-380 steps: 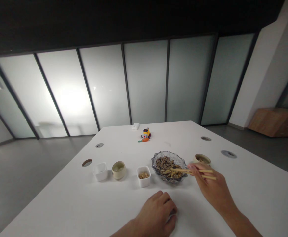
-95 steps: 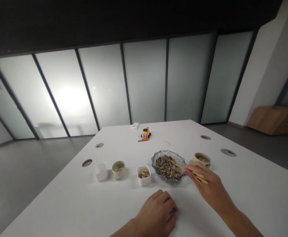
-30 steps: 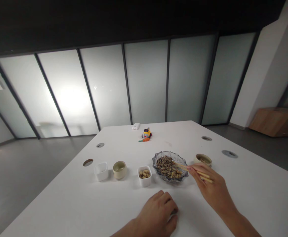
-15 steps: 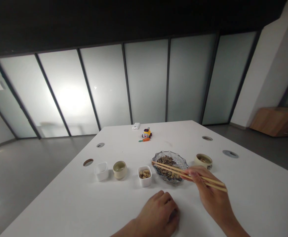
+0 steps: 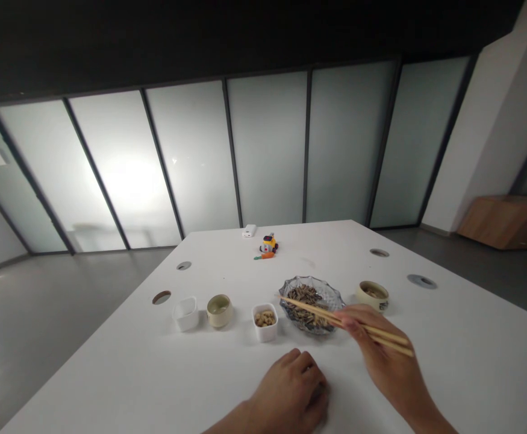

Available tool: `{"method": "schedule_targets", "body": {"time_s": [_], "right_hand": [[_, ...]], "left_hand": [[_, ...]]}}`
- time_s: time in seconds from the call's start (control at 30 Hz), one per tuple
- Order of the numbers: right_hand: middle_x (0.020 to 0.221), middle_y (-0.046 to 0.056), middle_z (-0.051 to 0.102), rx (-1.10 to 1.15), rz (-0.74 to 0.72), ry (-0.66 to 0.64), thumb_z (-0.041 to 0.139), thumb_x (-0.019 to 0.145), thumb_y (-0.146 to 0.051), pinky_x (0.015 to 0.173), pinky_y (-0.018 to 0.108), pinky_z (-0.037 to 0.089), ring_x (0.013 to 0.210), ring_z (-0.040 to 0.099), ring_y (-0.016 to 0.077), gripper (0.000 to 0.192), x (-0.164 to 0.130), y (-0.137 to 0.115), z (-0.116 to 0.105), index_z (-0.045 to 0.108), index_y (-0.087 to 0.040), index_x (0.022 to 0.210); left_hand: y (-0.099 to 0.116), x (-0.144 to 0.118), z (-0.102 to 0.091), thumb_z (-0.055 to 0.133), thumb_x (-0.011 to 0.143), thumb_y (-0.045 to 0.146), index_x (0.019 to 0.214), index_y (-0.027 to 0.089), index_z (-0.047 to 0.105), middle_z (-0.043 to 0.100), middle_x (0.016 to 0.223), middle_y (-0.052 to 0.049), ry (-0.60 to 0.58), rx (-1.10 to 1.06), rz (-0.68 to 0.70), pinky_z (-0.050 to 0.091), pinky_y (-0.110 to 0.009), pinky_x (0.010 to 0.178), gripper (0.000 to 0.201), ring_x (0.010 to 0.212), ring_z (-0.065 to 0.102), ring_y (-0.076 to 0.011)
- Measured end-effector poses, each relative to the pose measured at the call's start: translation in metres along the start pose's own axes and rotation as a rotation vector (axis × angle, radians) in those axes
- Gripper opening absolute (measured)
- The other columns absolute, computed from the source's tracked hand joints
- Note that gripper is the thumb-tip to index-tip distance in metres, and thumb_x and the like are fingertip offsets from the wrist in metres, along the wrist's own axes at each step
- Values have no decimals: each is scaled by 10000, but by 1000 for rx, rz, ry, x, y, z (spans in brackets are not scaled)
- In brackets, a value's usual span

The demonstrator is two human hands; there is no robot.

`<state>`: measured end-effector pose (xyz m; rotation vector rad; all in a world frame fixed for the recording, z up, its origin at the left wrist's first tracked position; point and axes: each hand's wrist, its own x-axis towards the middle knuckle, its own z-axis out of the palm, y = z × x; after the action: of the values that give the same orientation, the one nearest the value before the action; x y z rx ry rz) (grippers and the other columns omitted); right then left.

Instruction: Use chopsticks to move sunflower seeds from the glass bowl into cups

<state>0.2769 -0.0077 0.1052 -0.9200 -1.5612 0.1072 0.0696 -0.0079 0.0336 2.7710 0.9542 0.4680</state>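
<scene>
My right hand (image 5: 376, 337) is closed around a pair of chopsticks (image 5: 311, 309). Their tips meet above the left rim of a clear glass bowl (image 5: 334, 296), and no item shows between them. Dark-striped sunflower seeds (image 5: 306, 294), with paler bits near the front, lie in this bowl. Just left of it stands a small white square dish (image 5: 265, 333) of light brown nuts, perhaps peanuts. My left hand (image 5: 290, 389) rests on the table with its fingers curled; the inside of its grip is hidden.
Left on the white table (image 5: 155, 367) are a beige cup (image 5: 219, 314) and a white square container (image 5: 185, 317). A beige cup with contents (image 5: 372, 295) stands right of the glass bowl. Farther back are a toy vehicle (image 5: 268, 244), an orange carrot-shaped item (image 5: 265, 256) and a white box (image 5: 249, 231).
The chopsticks' tips have come together from slightly apart, still over the glass bowl's left side. My right hand has shifted a little; my left hand stays in place.
</scene>
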Motion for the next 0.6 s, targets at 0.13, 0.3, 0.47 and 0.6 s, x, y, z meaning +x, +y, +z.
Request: {"method": "schedule_targets", "body": {"time_s": [0.13, 0.3, 0.47, 0.6], "right_hand": [[835, 34, 804, -209, 18, 138, 601, 1039, -451, 722, 271, 634, 782, 795, 203, 312, 11, 16, -22, 766, -244, 873], [745, 20, 789, -368, 18, 111, 541, 1058, -524, 605, 270, 591, 672, 786, 198, 426, 15, 31, -32, 733, -238, 806], [747, 8, 779, -386, -96, 59, 549, 1072, -469, 636, 264, 589, 676, 777, 183, 377, 13, 33, -26, 715, -240, 823], [818, 15, 794, -385, -155, 15, 566, 1076, -416, 649, 254, 590, 726, 791, 179, 318, 11, 35, -23, 713, -240, 856]], "left_hand": [[-2, -1, -1, 713, 956, 215, 1042, 212, 635, 687, 1090, -42, 5, -17, 5, 532, -299, 921, 116, 997, 644, -219], [-4, -2, -2, 732, 957, 234, 1091, 219, 644, 686, 1122, -37, -6, -48, -5, 528, -295, 938, 161, 1029, 643, -217], [-3, -1, -2, 728, 963, 236, 1106, 221, 647, 685, 1129, -40, -5, -63, -7, 526, -298, 953, 165, 1044, 641, -221], [-3, 0, -1, 746, 950, 228, 1094, 217, 654, 690, 1127, -40, -8, -50, -8, 532, -297, 947, 171, 1039, 648, -222]]}}
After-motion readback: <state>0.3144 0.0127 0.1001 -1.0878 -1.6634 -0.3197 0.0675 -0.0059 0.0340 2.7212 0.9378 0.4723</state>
